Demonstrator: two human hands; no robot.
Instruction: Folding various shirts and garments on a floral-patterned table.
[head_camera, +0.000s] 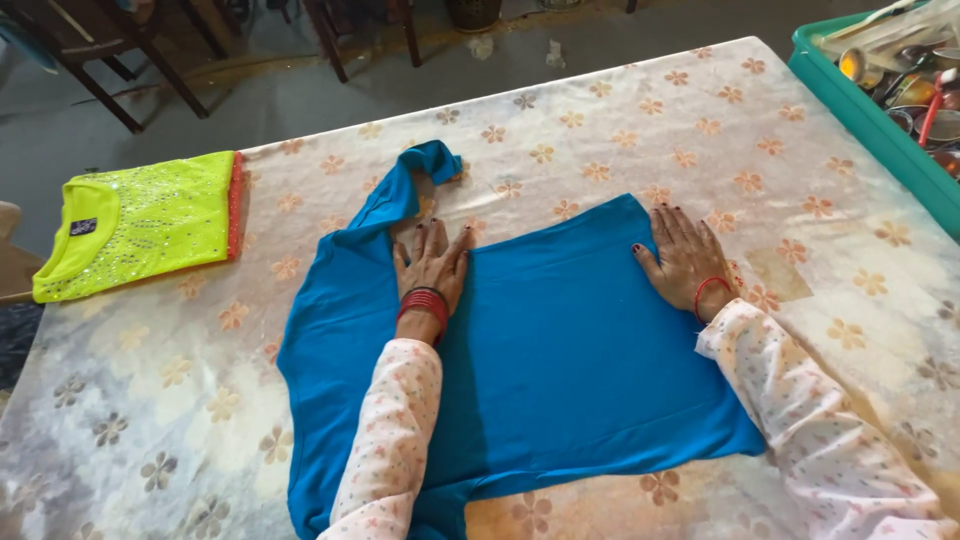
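Observation:
A blue top (560, 340) lies spread flat in the middle of a table covered by a floral sheet (620, 110). My left hand (432, 262) rests palm down on its far left part, fingers together, near the neck opening, with red bangles at the wrist. One blue sleeve (425, 165) sticks up beyond that hand. My right hand (682, 255) presses flat on the garment's far right corner, half on the sheet, a red thread around its wrist. Neither hand grips the cloth.
A folded neon-yellow top with sparkly dots and a red edge (140, 225) lies at the table's left end. A teal crate of metal utensils (890, 90) stands past the right edge. Dark chair legs (130, 60) stand on the floor beyond.

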